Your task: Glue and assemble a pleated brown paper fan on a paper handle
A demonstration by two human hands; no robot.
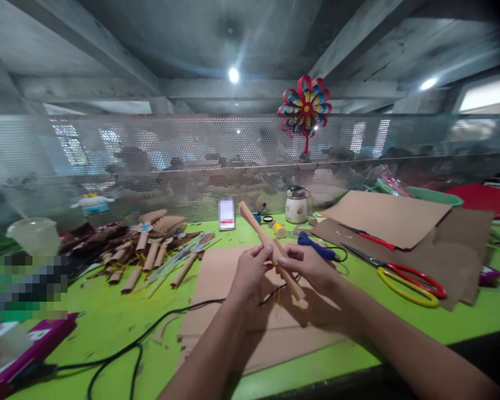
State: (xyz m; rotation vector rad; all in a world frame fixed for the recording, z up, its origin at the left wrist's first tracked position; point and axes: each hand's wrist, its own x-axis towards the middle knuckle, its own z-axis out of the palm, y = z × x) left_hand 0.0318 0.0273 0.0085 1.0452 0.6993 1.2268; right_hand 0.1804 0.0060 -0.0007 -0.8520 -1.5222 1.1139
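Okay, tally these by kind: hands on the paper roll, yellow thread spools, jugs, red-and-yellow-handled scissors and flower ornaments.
Hands on the paper roll: 2, left hand and right hand
Yellow thread spool: 1
Jug: 1
Red-and-yellow-handled scissors: 1
Flower ornament: 1
Total: 6

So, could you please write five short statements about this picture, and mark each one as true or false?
1. The left hand and the right hand both touch the brown paper roll. True.
2. The right hand holds the yellow-and-red scissors. False: the scissors lie to the right, apart from both hands.
3. The yellow thread is left of the white flask. True.
4. The table is red. False: the table is green.
5. The colourful flower is higher in the picture than the flask. True.
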